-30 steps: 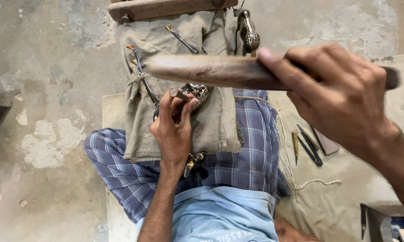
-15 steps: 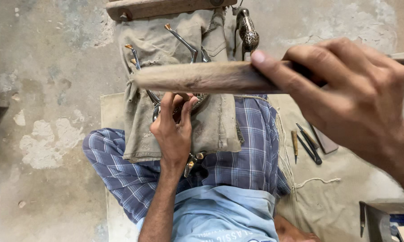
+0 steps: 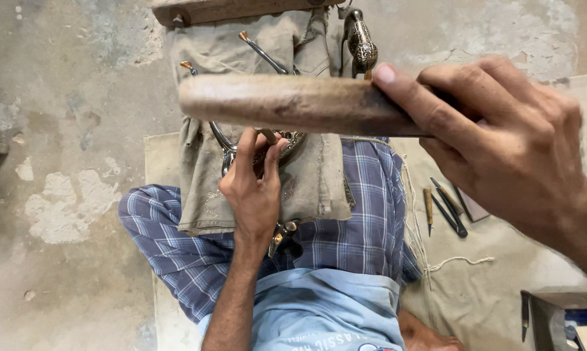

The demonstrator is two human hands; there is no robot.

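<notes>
My right hand gripped the wooden mallet, long axis toward nine o'clock, above the chisel pinched in my left hand.

Worn wooden mallet, rounded and brown, held level above the khaki cloth, small ornate metal piece pinned on that cloth, partly hidden.

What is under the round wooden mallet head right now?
Under the brown wooden mallet head lies an olive cloth over the lap. The left hand pinches a thin metal tool against a dark ornate metal piece, whose upper part the mallet covers.
</notes>
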